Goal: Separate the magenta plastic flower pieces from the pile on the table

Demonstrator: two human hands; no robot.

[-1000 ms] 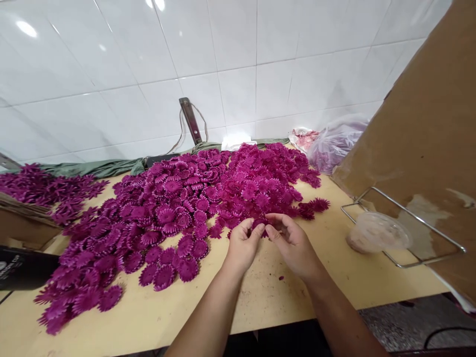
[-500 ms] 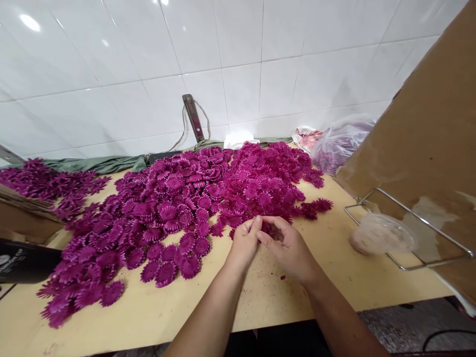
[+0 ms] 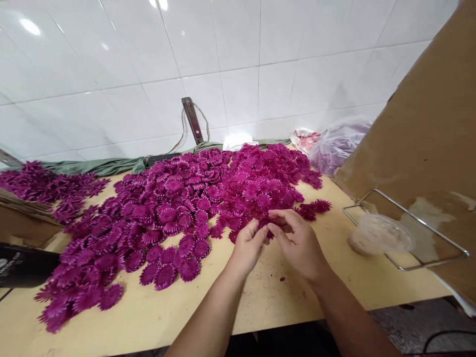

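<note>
A wide heap of magenta fabric flower pieces (image 3: 193,198) covers the pale wooden table (image 3: 156,312). My left hand (image 3: 248,246) and my right hand (image 3: 299,242) meet at the near edge of the heap, fingertips pinched together on a magenta flower piece (image 3: 268,227) that is mostly hidden between them. The neater, flatter flowers lie to the left of my hands, and a looser pile (image 3: 264,178) lies just beyond them.
A cardboard box (image 3: 424,134) leans at the right over a wire rack (image 3: 405,233) and a clear plastic lid (image 3: 379,235). A plastic bag (image 3: 334,141) lies at the back right. More flowers fill a carton (image 3: 33,198) at the left, by a black box (image 3: 22,265).
Both hands stayed together at the heap's edge, working the same flower piece; the right hand's fingers shifted slightly over it. The camera view wobbled a little.
</note>
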